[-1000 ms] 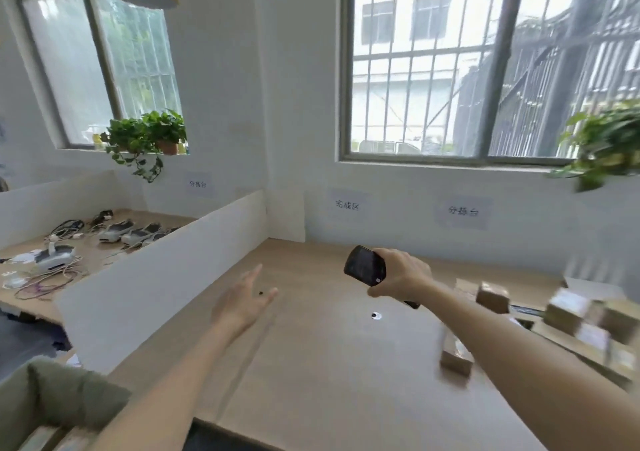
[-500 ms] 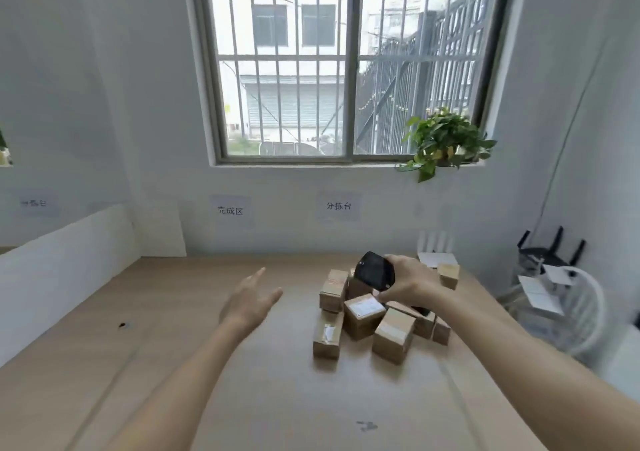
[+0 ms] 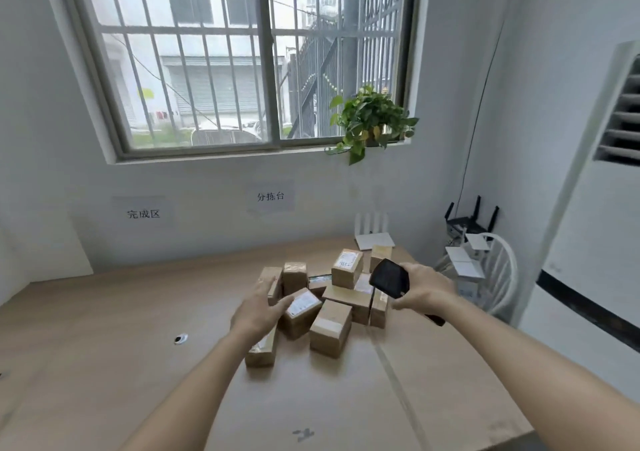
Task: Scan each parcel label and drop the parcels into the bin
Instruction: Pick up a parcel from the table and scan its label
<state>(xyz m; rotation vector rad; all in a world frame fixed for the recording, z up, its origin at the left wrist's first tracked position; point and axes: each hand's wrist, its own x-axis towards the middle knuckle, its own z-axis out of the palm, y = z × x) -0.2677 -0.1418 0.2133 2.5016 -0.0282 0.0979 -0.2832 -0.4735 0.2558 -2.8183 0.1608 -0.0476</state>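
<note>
Several small brown cardboard parcels lie heaped on the wooden table (image 3: pixel 104 364), right of its middle. One parcel with a white label (image 3: pixel 300 308) lies at the heap's left front. My left hand (image 3: pixel 258 308) is spread open right at that parcel, thumb by its label; I cannot tell whether it touches. A plain taped parcel (image 3: pixel 330 329) stands just right of it, and another labelled parcel (image 3: pixel 347 267) sits on top at the back. My right hand (image 3: pixel 424 289) holds a black handheld scanner (image 3: pixel 389 277) over the heap's right side. No bin is in view.
A white flat device (image 3: pixel 374 241) leans at the table's far right corner. Right of the table stand a white chair (image 3: pixel 498 274), a black router (image 3: pixel 467 222) and a tall white air conditioner (image 3: pixel 588 243). A potted plant (image 3: pixel 370 121) sits on the window sill. The table has a small cable hole (image 3: pixel 180 339).
The view has swung right from the left work area to the parcel heap. My left hand has moved forward to the labelled parcel. The right hand keeps the scanner, now over the heap.
</note>
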